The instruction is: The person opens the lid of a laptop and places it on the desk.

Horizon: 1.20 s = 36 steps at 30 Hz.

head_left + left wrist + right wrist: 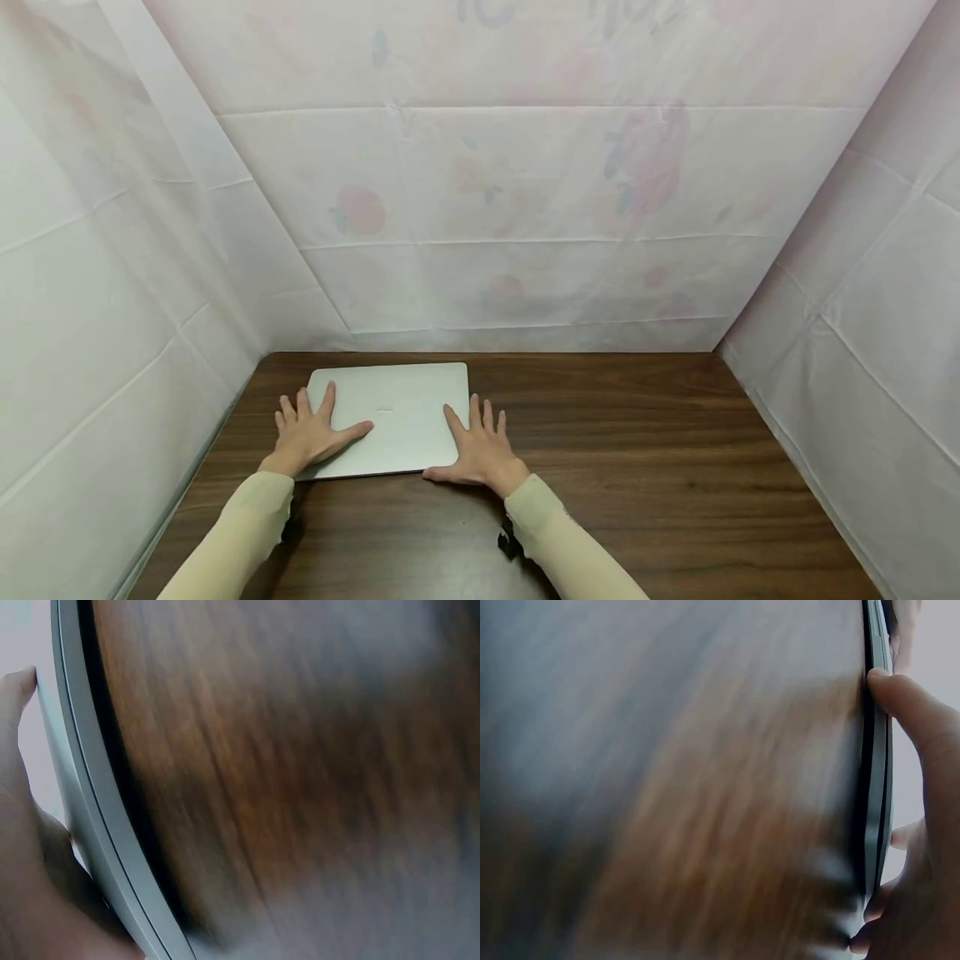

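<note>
A closed silver laptop (pixel 405 433) lies flat at the left of the table, its lid facing up. My left hand (pixel 306 435) rests over its left side with fingers spread and the thumb stretched across the lid. At the front right corner is my right hand (pixel 476 457), its fingers spread too. The right thumb lies along the front edge, the index finger reaches onto the lid, and the other fingers extend past the right side. In the right wrist view that thumb (pixel 907 701) touches the laptop's edge (pixel 875 802). The left wrist view shows the laptop's thin front edge beside the left hand (pixel 22 870).
The dark wood-grain table (pixel 637 467) extends well to the right of the laptop. Pale printed sheeting (pixel 510 183) hangs behind it, with more white sheeting (pixel 97 350) along the left and right sides. A small black item (pixel 509 542) sits under the right sleeve.
</note>
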Available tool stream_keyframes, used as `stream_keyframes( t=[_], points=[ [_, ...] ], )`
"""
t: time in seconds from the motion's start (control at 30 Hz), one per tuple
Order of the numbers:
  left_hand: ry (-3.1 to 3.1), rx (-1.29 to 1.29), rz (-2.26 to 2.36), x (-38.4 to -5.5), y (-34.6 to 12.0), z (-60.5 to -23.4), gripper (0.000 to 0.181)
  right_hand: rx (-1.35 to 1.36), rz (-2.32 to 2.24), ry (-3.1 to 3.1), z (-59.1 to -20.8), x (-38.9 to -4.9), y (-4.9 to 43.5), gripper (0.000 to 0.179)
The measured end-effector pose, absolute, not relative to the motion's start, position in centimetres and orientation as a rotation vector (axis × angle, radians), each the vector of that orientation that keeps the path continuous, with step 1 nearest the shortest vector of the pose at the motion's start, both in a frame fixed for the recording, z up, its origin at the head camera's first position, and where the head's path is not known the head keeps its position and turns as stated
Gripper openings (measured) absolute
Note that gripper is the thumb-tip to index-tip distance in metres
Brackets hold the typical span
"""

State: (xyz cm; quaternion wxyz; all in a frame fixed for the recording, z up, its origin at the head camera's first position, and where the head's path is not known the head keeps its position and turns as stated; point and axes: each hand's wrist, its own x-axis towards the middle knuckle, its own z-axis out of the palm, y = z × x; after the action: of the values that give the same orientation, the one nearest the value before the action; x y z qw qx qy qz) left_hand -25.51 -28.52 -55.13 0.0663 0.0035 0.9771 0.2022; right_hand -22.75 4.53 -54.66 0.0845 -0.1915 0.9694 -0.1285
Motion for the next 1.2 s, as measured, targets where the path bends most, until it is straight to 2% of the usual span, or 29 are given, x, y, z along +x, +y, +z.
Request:
stream_keyframes(
  t=[0.47, 0.7, 1.2],
  points=[
    [2.982, 0.047, 0.583, -24.9, -26.9, -54.8, 0.122, -0.548, -0.405, 2.895, -54.5, -22.4, 6.1, 0.115],
    [2.995, 0.151, 0.577, -24.4, -27.7, -54.6, 0.114, -0.560, -0.409, 2.903, -54.7, -22.5, 6.2, 0.115],
    [3.058, 0.185, 0.466, -24.0, -29.7, -55.2, 0.113, -0.556, -0.382, 2.907, -54.6, -22.7, 6.2, 0.122]
  ],
)
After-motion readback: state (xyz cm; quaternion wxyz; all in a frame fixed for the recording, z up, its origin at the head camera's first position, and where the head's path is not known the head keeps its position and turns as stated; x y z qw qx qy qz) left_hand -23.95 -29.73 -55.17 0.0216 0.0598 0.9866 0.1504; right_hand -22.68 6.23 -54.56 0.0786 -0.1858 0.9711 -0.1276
